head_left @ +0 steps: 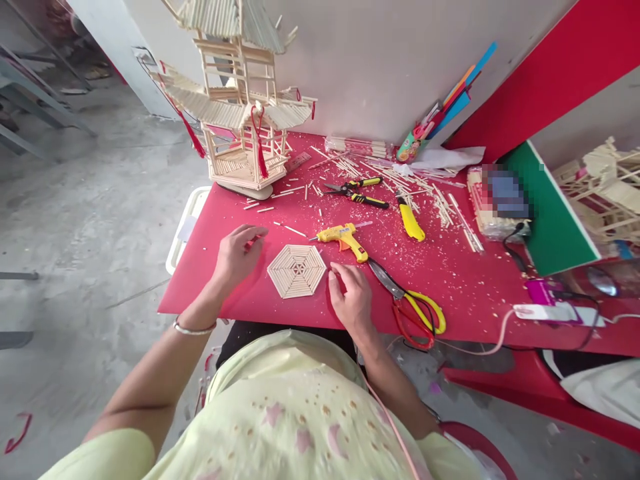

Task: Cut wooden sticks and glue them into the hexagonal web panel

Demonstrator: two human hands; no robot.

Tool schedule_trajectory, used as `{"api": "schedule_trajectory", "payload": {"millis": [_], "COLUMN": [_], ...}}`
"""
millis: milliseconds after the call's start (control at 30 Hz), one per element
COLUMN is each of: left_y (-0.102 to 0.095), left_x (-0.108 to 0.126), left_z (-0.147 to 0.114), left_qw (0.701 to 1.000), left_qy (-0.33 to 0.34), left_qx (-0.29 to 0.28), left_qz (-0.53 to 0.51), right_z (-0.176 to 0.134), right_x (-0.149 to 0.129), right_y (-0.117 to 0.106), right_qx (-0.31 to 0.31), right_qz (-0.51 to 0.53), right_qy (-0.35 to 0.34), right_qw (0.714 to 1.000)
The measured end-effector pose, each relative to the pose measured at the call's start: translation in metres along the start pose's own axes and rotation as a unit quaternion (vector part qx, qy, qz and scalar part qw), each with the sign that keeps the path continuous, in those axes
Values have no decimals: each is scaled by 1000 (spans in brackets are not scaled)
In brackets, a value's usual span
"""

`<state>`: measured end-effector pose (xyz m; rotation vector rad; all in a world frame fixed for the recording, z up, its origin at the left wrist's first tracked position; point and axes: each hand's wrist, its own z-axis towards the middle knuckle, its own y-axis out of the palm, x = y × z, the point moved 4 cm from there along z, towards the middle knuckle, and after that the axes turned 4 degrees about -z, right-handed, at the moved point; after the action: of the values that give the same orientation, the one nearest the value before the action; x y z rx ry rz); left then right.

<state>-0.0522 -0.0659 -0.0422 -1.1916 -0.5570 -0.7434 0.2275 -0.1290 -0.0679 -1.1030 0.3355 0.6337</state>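
A flat hexagonal panel of thin wooden sticks [297,288] lies on the red table in front of me, its sticks set in rings around a small star-like centre. My left hand [239,255] hovers to its left, fingers loosely bent and holding nothing. On the other side, my right hand [353,297] is close to the panel's right corner, thumb and fingers apart; I cannot tell if a fingertip touches it. Just beyond the panel is a yellow glue gun [343,235], nozzle pointing left. Large scissors [400,293] with red and yellow handles lie right of my right hand.
A stick-built pagoda [245,120] with red tassels stands at the back left. Pliers [355,191], a yellow utility knife [411,220] and many loose sticks [395,177] lie behind the glue gun. A green board [545,207] and a white power strip [545,312] are at right.
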Motion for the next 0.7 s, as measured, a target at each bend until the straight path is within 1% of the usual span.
{"api": "schedule_trajectory", "payload": {"millis": [67, 133, 200, 233, 367, 533, 600, 700], "left_y": [7, 16, 27, 32, 53, 66, 69, 70], "left_x": [3, 5, 5, 5, 3, 0, -1, -6], "left_z": [26, 47, 61, 65, 70, 68, 68, 69], "left_qw": [998, 989, 980, 975, 962, 959, 956, 957], "left_qy": [52, 103, 130, 141, 167, 167, 173, 165], "left_qx": [-39, -82, -114, -128, -170, -180, -188, -198], "left_qz": [22, 63, 103, 115, 135, 140, 147, 134], "right_z": [13, 30, 48, 56, 80, 98, 104, 110], "right_x": [2, 5, 11, 14, 27, 43, 49, 55], "right_y": [-3, -8, -11, -11, -2, 10, 12, 12], "right_qx": [0, 7, 3, -10, -79, -124, -116, -68], "right_qz": [-24, -71, -133, -161, -224, -265, -272, -228], "right_qy": [-13, -17, -8, -1, 17, 68, 87, 93], "right_qw": [1000, 997, 991, 987, 971, 954, 951, 967]}}
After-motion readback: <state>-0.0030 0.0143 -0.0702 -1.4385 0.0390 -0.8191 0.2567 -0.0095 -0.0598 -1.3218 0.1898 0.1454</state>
